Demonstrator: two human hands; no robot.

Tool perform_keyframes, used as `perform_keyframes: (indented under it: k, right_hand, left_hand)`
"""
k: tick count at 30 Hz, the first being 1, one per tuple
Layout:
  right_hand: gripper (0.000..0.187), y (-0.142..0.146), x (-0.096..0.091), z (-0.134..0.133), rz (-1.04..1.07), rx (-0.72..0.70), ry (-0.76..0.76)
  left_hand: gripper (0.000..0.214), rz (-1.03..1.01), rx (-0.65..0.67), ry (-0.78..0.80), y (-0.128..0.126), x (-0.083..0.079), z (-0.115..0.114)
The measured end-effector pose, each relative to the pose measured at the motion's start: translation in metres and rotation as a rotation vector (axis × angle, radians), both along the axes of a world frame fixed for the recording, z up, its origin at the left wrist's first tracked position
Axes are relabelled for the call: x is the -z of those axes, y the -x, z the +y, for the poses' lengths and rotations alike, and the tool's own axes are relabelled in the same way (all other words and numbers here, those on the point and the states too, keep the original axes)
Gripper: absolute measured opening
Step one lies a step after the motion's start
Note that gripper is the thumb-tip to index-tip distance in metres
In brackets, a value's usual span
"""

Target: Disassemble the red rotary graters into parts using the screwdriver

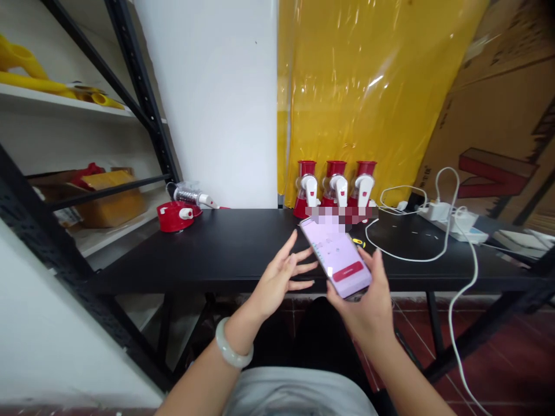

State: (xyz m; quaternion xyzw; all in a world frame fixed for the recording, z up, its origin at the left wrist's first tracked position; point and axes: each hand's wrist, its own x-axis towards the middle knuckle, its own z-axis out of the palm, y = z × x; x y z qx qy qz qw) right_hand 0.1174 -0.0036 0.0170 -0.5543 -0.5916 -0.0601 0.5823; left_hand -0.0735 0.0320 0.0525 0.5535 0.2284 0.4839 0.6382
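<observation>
My right hand (pixel 368 300) grips a smartphone (pixel 336 254) by its lower end, tilted above the front of the black table (pixel 208 248). Its lit screen is pale pink with a red button near the bottom; the top part is blurred out. Just left of the phone is my left hand (pixel 281 277), its fingers spread and holding nothing. Behind the phone stand three red-and-white rotary graters (pixel 336 182) with crank handles, their bases partly hidden. At the table's left end sit a red round part (pixel 174 216) and a clear drum part with a white handle (pixel 193 196).
White chargers on a power strip (pixel 463 225) stand at the right, with a white cable (pixel 453 289) trailing over the front edge. A yellow-and-black object (pixel 358 242) lies behind the phone. Shelving (pixel 143 110) rises at the left, and a large cardboard box (pixel 489 121) leans at the right.
</observation>
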Motion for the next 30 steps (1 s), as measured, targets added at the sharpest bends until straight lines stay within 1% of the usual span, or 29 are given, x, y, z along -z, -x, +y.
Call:
perform_keyframes:
  k: [2, 4, 6, 8, 9, 11, 13, 16, 23, 27, 30]
  right_hand:
    - [0.112, -0.033, -0.008, 0.013, 0.041, 0.138, -0.025]
    - [0.122, -0.077, -0.018, 0.030, 0.122, 0.266, 0.018]
    - [0.128, -0.125, -0.029, 0.048, 0.186, 0.360, 0.140]
    - [0.121, -0.168, -0.037, 0.068, 0.170, 0.440, 0.337]
    - [0.121, -0.185, -0.040, 0.078, 0.136, 0.480, 0.428]
    - [0.121, -0.210, -0.045, 0.097, 0.105, 0.471, 0.498]
    - [0.119, -0.225, -0.047, 0.115, 0.080, 0.454, 0.541]
    - [0.109, -0.239, -0.048, 0.135, 0.060, 0.446, 0.575]
    - [0.080, -0.267, -0.039, 0.163, 0.082, 0.501, 0.607]
    - [0.066, -0.282, -0.034, 0.173, 0.054, 0.511, 0.585]
    - [0.058, -0.293, -0.030, 0.176, 0.004, 0.481, 0.500]
  left_hand:
    - [0.069, 0.049, -0.042, -0.051, 0.014, -0.004, 0.001]
    - [0.068, 0.111, -0.085, -0.078, 0.033, -0.007, 0.002]
    - [0.068, 0.160, -0.135, -0.103, 0.053, -0.011, 0.001]
    - [0.067, 0.179, -0.189, -0.121, 0.073, -0.015, 0.000]
    - [0.067, 0.187, -0.220, -0.128, 0.082, -0.017, -0.001]
    - [0.066, 0.198, -0.290, -0.138, 0.099, -0.021, -0.004]
    - [0.064, 0.214, -0.353, -0.145, 0.113, -0.024, -0.008]
    - [0.062, 0.238, -0.416, -0.156, 0.129, -0.026, -0.014]
    - [0.061, 0.253, -0.508, -0.161, 0.155, -0.020, -0.027]
    - [0.060, 0.262, -0.541, -0.149, 0.163, -0.019, -0.029]
    - [0.062, 0.249, -0.576, -0.150, 0.166, -0.020, -0.030]
